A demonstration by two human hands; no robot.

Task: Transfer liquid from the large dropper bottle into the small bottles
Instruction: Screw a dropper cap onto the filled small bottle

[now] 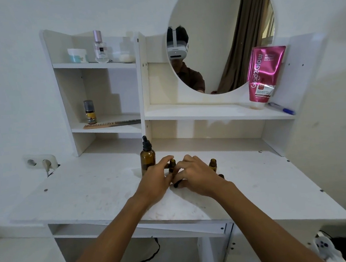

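The large amber dropper bottle (147,157) with its black dropper cap stands upright on the white desk (89,190), just left of my hands. My left hand (156,179) holds a small amber bottle (172,165) from the left, thumb and fingers curled round it. My right hand (196,176) is close against it from the right and pinches a small black cap (176,185) low by the thumb. A second small amber bottle (213,165) stands open to the right of my right hand. Another small dark piece (221,176) peeks out behind my right wrist.
A white shelf unit (99,63) with a round mirror (222,32) rises at the desk's back. It holds jars, a perfume bottle (100,47), a comb (113,124), a pink tube (264,74) and a pen (281,109). A wall socket (42,162) sits at left.
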